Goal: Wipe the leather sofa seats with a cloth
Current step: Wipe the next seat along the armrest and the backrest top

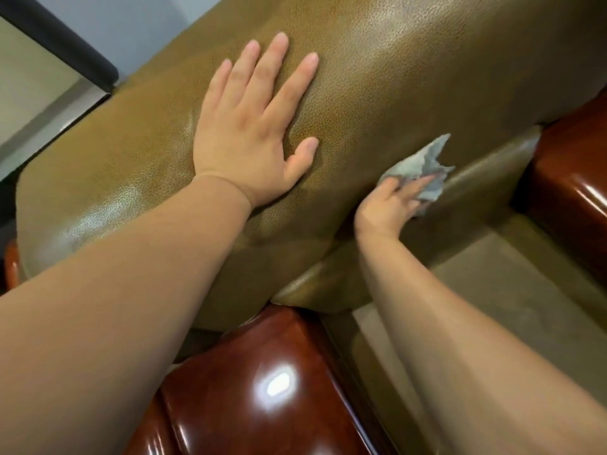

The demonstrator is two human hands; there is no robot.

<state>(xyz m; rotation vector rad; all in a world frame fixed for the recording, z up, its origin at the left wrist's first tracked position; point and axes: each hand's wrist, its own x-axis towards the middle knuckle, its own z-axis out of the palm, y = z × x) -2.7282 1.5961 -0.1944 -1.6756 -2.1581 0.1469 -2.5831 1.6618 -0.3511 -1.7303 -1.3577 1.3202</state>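
Head view: left hand (pixel 253 126) lies flat w/ fingers spread wide on the olive leather back cushion (pixel 394 77), palm pressing, holding nothing. Right hand (pixel 391 205) reaches lower, its grip closed on a crumpled grey-blue cloth (pixel 423 172), pressed into the crease where back cushion meets the leather roll (pixel 476 178) at the rear of the seat. Tan seat surface (pixel 492 284) sits below, under the right forearm. Glossy red-brown wooden armrest (pixel 262 382) at bottom centre; another wood part (pixel 571 172) at right edge.
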